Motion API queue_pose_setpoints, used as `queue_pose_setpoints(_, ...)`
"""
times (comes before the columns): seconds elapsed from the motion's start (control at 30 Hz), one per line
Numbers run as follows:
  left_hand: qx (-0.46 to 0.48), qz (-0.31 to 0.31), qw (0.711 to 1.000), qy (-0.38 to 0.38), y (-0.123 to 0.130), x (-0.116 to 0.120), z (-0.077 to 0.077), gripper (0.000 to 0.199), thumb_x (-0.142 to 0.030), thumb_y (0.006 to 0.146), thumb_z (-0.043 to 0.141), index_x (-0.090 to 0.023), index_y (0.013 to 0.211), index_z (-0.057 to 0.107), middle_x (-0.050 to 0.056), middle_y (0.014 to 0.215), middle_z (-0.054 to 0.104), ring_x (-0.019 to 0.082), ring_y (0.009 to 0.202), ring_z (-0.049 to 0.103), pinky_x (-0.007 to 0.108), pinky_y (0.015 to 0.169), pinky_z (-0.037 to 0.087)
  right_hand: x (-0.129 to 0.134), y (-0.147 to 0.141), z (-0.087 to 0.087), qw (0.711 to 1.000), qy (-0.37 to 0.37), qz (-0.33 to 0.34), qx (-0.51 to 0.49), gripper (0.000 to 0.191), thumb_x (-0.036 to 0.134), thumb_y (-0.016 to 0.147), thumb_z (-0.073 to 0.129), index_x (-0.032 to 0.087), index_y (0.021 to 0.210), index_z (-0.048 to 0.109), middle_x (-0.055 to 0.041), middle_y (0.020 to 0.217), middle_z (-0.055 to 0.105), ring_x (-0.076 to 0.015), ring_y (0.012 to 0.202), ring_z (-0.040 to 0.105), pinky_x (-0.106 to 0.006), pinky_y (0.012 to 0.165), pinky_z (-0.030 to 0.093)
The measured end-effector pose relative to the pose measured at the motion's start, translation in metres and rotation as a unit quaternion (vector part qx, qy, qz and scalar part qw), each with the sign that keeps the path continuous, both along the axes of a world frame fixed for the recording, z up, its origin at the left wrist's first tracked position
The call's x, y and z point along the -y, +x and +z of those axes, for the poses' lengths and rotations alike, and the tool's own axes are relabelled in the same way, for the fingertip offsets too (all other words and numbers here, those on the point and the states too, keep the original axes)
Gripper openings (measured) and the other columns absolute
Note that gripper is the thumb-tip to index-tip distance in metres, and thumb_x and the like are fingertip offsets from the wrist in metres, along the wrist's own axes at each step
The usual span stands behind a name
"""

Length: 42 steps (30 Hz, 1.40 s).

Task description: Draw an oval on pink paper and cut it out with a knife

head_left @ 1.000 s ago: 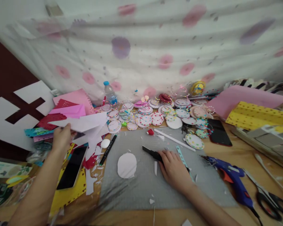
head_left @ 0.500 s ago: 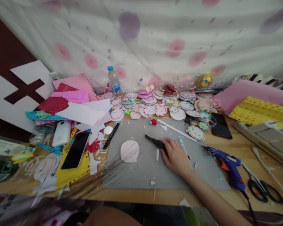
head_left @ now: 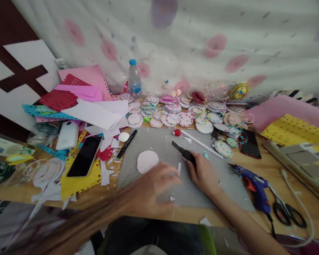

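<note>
My right hand point(head_left: 204, 173) is closed round the black handle of a utility knife point(head_left: 186, 154), its blade pointing up and left over the grey cutting mat point(head_left: 170, 141). Blurred by motion, my left hand point(head_left: 158, 187) hovers above the mat with its fingers apart and nothing in them. Just beyond it lies a white paper disc point(head_left: 147, 161) with a slightly uneven edge. A narrow white paper strip point(head_left: 179, 168) rests between the two hands. A black marker point(head_left: 127, 144) lies along the mat's left side.
Decorated paper discs point(head_left: 171, 118) are heaped along the back, near a water bottle point(head_left: 134, 78). At right lie a blue glue gun point(head_left: 252, 182), scissors point(head_left: 288, 209) and a white cable point(head_left: 303, 205). Phones point(head_left: 85, 156) and coloured paper point(head_left: 82, 184) cover the left side.
My left hand has come into view from the lower left, over the mat. The right hand still grips the knife, now slightly raised and turned. The camera view has shifted.
</note>
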<state>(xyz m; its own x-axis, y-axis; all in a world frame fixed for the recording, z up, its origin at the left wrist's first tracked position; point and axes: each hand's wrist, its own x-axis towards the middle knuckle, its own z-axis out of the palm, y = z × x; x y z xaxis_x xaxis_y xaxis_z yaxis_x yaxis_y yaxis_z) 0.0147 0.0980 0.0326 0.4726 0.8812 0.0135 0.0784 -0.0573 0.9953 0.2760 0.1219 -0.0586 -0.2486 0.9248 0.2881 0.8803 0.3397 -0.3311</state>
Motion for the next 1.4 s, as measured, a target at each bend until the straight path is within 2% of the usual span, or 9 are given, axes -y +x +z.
queue_pose_setpoints(0.03, -0.081, -0.051, 0.993, 0.069, -0.007, -0.011, -0.01, 0.058, -0.043, 0.063, 0.081, -0.022, 0.115, 0.065, 0.014, 0.137, 0.05, 0.038, 0.13, 0.037, 0.058, 0.111, 0.022, -0.003, 0.0, 0.001, 1.0, -0.006, -0.01, -0.029, 0.036, 0.032, 0.095, 0.038, 0.012, 0.124, 0.045, -0.0155, 0.102, 0.063, -0.0265, 0.09, 0.061, -0.038, 0.075, 0.048)
queue_pose_setpoints(0.1, -0.264, -0.137, 0.93, 0.215, -0.023, -0.034, -0.031, 0.071, -0.052, 0.065, 0.076, -0.024, 0.128, 0.057, 0.015, 0.147, 0.037, 0.042, 0.137, 0.023, 0.063, 0.111, 0.013, -0.011, -0.004, 0.007, 0.996, -0.016, -0.035, -0.087, 0.037, 0.036, 0.094, 0.039, 0.014, 0.123, 0.045, -0.0152, 0.102, 0.063, -0.0264, 0.088, 0.062, -0.036, 0.071, 0.047)
queue_pose_setpoints(0.2, -0.375, -0.159, 0.861, 0.304, -0.04, -0.058, -0.054, 0.07, -0.059, 0.076, 0.062, -0.023, 0.134, 0.049, 0.017, 0.143, 0.039, 0.039, 0.133, 0.029, 0.061, 0.107, 0.022, -0.026, -0.019, 0.023, 0.987, -0.022, -0.057, -0.149, 0.036, 0.043, 0.092, 0.043, 0.017, 0.117, 0.048, -0.0116, 0.095, 0.065, -0.0251, 0.079, 0.061, -0.034, 0.065, 0.045)
queue_pose_setpoints(0.43, -0.095, 0.052, 0.984, 0.142, -0.008, -0.057, -0.061, 0.046, -0.05, 0.09, 0.037, -0.023, 0.126, 0.05, 0.01, 0.118, 0.047, 0.026, 0.114, 0.047, 0.046, 0.099, 0.038, -0.027, -0.053, 0.035, 0.971, -0.002, -0.076, -0.226, 0.029, 0.044, 0.093, 0.04, 0.019, 0.102, 0.051, -0.0019, 0.073, 0.059, -0.0182, 0.063, 0.055, -0.028, 0.057, 0.04)
queue_pose_setpoints(0.53, 0.072, 0.084, 0.994, 0.011, 0.004, -0.054, -0.061, 0.05, -0.056, 0.089, 0.024, -0.021, 0.119, 0.044, 0.013, 0.125, 0.046, 0.025, 0.107, 0.052, 0.038, 0.08, 0.048, -0.018, -0.055, 0.028, 0.98, -0.019, -0.06, -0.188, 0.026, 0.042, 0.092, 0.043, 0.019, 0.103, 0.051, 0.0014, 0.066, 0.056, -0.0161, 0.055, 0.054, -0.026, 0.052, 0.038)
queue_pose_setpoints(0.67, 0.252, 0.035, 0.952, -0.169, 0.003, -0.054, -0.065, 0.057, -0.058, 0.07, 0.058, -0.021, 0.112, 0.047, 0.013, 0.123, 0.051, 0.025, 0.101, 0.052, 0.034, 0.074, 0.047, -0.015, -0.056, 0.026, 0.987, -0.006, -0.051, -0.154, 0.025, 0.04, 0.093, 0.043, 0.019, 0.103, 0.051, 0.0026, 0.062, 0.055, -0.0146, 0.05, 0.054, -0.024, 0.049, 0.038)
queue_pose_setpoints(0.97, 0.093, 0.01, 0.994, -0.052, -0.013, -0.053, -0.065, 0.049, -0.029, 0.066, 0.06, -0.023, 0.114, 0.05, 0.003, 0.098, 0.045, 0.016, 0.081, 0.041, 0.03, 0.073, 0.037, -0.013, -0.066, 0.039, 0.992, 0.011, -0.005, -0.126, 0.022, 0.036, 0.093, 0.041, 0.018, 0.098, 0.052, -0.0007, 0.068, 0.062, -0.0153, 0.054, 0.059, -0.024, 0.05, 0.042)
queue_pose_setpoints(1.13, 0.077, 0.066, 0.993, -0.052, -0.013, -0.048, -0.06, 0.064, -0.041, 0.069, 0.064, -0.028, 0.127, 0.041, 0.006, 0.106, 0.038, 0.021, 0.096, 0.039, 0.033, 0.079, 0.039, -0.011, -0.069, 0.04, 0.992, -0.014, 0.01, -0.121, 0.021, 0.036, 0.092, 0.043, 0.018, 0.097, 0.052, -0.0002, 0.066, 0.061, -0.0152, 0.052, 0.059, -0.023, 0.048, 0.041)
queue_pose_setpoints(1.4, -0.049, 0.012, 0.997, -0.052, -0.023, -0.052, -0.047, 0.08, -0.044, 0.064, 0.072, -0.027, 0.134, 0.036, 0.009, 0.12, 0.037, 0.027, 0.109, 0.042, 0.046, 0.094, 0.04, -0.006, -0.071, 0.037, 0.99, 0.006, 0.073, -0.123, 0.021, 0.036, 0.093, 0.042, 0.017, 0.099, 0.05, -0.0023, 0.072, 0.062, -0.0154, 0.058, 0.059, -0.024, 0.052, 0.041)
